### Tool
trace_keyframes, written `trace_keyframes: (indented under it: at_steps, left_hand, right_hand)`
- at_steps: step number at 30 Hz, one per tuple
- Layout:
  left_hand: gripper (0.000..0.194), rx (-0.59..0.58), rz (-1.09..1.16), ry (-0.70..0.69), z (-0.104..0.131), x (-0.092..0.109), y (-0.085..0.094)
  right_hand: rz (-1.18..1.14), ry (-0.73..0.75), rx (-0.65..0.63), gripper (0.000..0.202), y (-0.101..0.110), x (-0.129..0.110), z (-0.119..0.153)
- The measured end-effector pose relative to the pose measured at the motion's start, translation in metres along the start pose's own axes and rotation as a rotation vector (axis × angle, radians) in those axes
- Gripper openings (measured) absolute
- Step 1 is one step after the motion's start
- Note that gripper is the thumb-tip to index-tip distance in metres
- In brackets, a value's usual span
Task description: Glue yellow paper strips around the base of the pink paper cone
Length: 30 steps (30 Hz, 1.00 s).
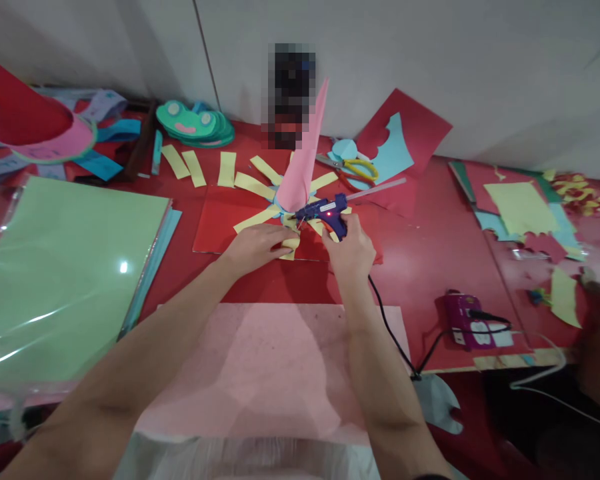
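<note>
My right hand [351,252] grips a purple hot glue gun [330,208] with a small red light lit and a clear glue stick out of its back. Its nozzle points left, at the base of a pink paper cone [304,167]. Yellow paper strips [254,185] spread out around the cone's blue base like rays. With its fingers closed, my left hand [260,248] holds a yellow paper strip [291,245] at the near side, just under the nozzle. The cone stands on a red board [215,227].
Yellow-and-orange scissors [357,170] lie behind on the right. Green frog-face cutouts [195,125] and wrapped green paper [80,267] are at left. A purple power socket [470,321] with the gun's black cable [385,320] sits at right. Pink felt [260,360] lies in front.
</note>
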<state>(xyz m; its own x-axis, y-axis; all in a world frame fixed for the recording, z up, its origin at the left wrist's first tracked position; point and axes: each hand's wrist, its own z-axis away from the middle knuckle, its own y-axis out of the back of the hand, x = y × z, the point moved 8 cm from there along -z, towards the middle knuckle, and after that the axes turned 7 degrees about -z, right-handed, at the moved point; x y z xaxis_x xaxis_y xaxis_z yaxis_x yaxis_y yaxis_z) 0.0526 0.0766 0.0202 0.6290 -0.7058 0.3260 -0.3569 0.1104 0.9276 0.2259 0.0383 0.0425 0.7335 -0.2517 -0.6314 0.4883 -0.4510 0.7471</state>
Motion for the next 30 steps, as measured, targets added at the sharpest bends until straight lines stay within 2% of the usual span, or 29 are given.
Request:
trace_keyframes:
  at_steps: [11,16,30]
  left_hand:
    - [0.02,0.004,0.006,0.004,0.0,-0.001,-0.0002]
    - [0.022,0.002,0.002,0.003,0.0004,-0.0007,-0.0007]
    - [0.021,0.045,0.005,-0.037,0.0011,-0.0013,-0.0012]
  right_hand:
    - [0.013,-0.044,-0.004,0.03,0.0055,0.0042,-0.0028]
    - [0.066,-0.105,-0.052,0.035,0.0068,0.005,-0.0033]
    - [0.109,-0.098,-0.029,0.033,0.0096,0.002,-0.0024]
